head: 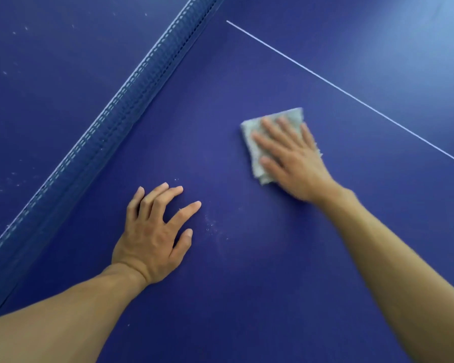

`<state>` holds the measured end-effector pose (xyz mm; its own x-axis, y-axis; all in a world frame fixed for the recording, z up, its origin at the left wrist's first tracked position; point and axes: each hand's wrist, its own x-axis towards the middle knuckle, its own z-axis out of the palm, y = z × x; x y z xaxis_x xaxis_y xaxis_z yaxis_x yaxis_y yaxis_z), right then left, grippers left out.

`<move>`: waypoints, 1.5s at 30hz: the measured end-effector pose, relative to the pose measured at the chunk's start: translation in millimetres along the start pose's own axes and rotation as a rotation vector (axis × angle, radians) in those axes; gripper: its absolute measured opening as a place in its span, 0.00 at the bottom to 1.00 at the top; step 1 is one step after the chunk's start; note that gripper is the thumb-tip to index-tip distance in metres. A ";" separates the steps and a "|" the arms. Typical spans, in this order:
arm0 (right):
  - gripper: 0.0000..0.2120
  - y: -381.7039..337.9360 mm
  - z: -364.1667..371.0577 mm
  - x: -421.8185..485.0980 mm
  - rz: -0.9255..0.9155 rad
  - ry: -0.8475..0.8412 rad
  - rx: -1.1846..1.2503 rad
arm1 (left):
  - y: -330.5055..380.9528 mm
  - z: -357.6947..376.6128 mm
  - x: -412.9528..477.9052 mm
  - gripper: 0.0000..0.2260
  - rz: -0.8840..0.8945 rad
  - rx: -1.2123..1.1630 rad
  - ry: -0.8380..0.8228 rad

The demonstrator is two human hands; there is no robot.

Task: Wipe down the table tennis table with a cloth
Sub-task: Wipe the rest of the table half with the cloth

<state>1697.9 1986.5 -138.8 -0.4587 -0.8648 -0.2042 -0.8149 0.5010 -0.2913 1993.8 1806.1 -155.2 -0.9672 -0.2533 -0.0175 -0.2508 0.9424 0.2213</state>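
Nearest us, our left hand [152, 231] rests spread on the blue table [247, 271], holding nothing, with pale specks [210, 226] just beside it. Farther out, our right hand [291, 158] presses straight fingers onto a folded, pale grey, fuzzy cloth [294, 116], which lies between the net [110, 121] and the white line [351, 96].

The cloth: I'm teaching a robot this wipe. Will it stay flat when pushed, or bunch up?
Probably floppy: the cloth lies in soft folded layers, so it would likely sag if lifted. Pushed, it should slide on the smooth table while the right hand presses flat on it; with less pressure it may bunch.
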 end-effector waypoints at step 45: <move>0.30 -96.0 32.1 36.4 0.816 0.196 0.096 | 1.7 -5.7 -4.1 0.24 -0.015 -0.030 -0.082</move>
<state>1770.8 1908.0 -148.2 -0.9509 -0.2160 -0.2215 -0.1718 0.9640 -0.2027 1997.6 1807.5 -149.3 -0.9637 -0.2474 -0.1008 -0.2652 0.9315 0.2490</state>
